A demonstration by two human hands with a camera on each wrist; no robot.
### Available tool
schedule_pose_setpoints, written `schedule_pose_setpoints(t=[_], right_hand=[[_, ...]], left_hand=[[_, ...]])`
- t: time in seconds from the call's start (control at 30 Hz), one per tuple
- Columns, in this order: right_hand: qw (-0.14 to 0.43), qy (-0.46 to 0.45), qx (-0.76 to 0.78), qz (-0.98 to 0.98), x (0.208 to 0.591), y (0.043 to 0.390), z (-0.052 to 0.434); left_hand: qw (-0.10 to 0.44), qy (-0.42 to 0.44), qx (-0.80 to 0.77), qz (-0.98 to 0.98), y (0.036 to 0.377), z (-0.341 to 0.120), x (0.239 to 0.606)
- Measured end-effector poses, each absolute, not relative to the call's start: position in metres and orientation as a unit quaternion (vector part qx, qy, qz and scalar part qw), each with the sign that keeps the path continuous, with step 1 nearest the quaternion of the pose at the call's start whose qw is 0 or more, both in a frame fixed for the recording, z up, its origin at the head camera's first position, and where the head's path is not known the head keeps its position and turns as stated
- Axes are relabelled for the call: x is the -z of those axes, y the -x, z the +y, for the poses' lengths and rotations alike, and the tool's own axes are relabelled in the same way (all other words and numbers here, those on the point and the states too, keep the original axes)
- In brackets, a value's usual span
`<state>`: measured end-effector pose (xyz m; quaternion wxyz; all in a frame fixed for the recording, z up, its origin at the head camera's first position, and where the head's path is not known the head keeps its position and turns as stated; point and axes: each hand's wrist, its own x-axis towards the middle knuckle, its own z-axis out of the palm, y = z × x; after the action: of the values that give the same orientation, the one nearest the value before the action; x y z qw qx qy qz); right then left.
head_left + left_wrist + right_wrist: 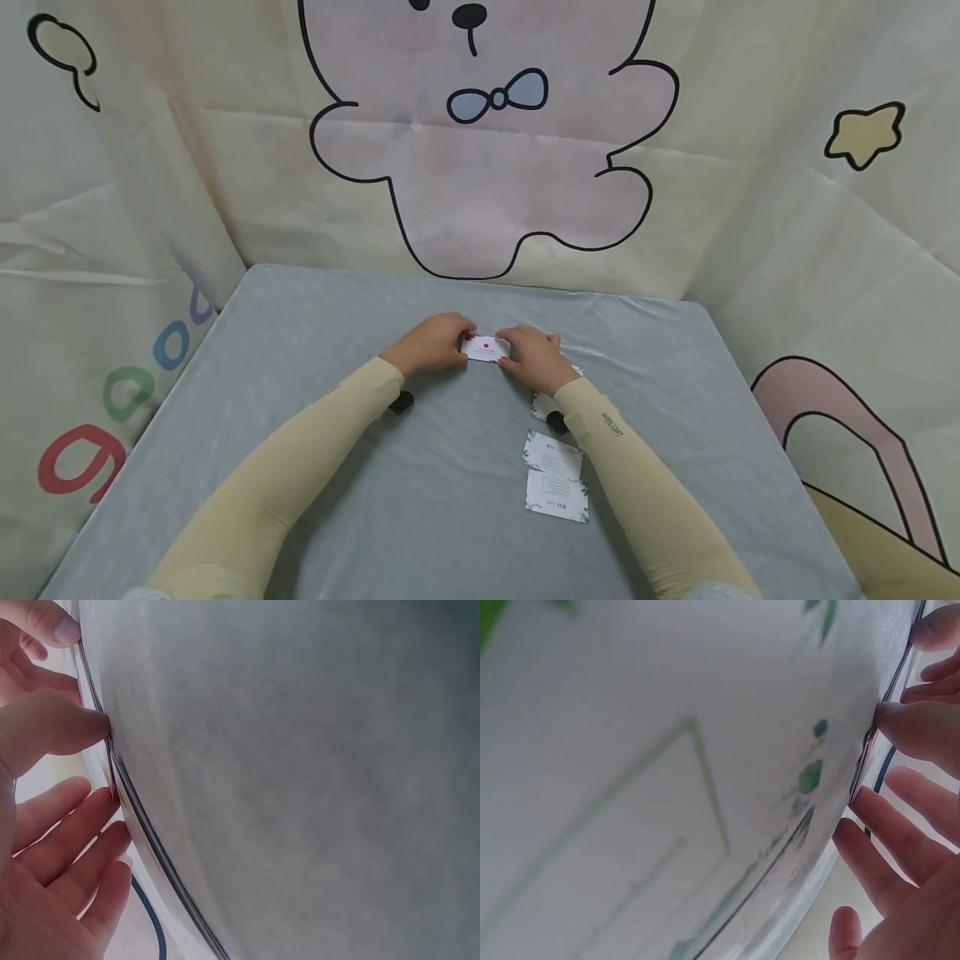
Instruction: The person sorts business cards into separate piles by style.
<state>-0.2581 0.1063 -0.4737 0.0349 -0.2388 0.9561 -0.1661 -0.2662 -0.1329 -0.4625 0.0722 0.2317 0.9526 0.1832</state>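
A small white card with a red mark is held just above the middle of the grey table. My left hand pinches its left end and my right hand pinches its right end. In the left wrist view the thumb and fingers close on the card's thin edge. In the right wrist view my right hand grips the same edge, with the thumb above and the fingers below.
Two white cards with green leaf print lie side by side near my right forearm. A third lies partly under my right wrist and fills the right wrist view. Cartoon-printed sheets wall the table on three sides.
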Motion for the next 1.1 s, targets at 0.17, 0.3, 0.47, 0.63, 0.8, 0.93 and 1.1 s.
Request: schedule_pose_setpoints(t=[0.17,0.3,0.47,0.63,0.8,0.93,1.1], right_hand=[[0.038,0.231,0.165,0.958,0.474,0.256,0.109],[0.033,0.233,0.170,0.957,0.476,0.255,0.117],[0.030,0.227,0.190,0.955,0.476,0.251,0.132],[0.025,0.216,0.212,0.953,0.472,0.245,0.149],[0.033,0.197,0.213,0.956,0.472,0.238,0.162],[0.039,0.181,0.208,0.960,0.476,0.235,0.165],[0.030,0.175,0.210,0.962,0.480,0.232,0.163]], left_hand=[[0.071,-0.233,-0.176,0.954,0.267,-0.129,0.463],[0.067,-0.241,-0.165,0.954,0.266,-0.122,0.462],[0.047,-0.272,-0.147,0.950,0.261,-0.110,0.459],[0.034,-0.311,-0.157,0.937,0.257,-0.093,0.457],[0.050,-0.330,-0.157,0.929,0.257,-0.081,0.460],[0.068,-0.321,-0.152,0.932,0.259,-0.078,0.462],[0.082,-0.311,-0.150,0.935,0.264,-0.080,0.464]])
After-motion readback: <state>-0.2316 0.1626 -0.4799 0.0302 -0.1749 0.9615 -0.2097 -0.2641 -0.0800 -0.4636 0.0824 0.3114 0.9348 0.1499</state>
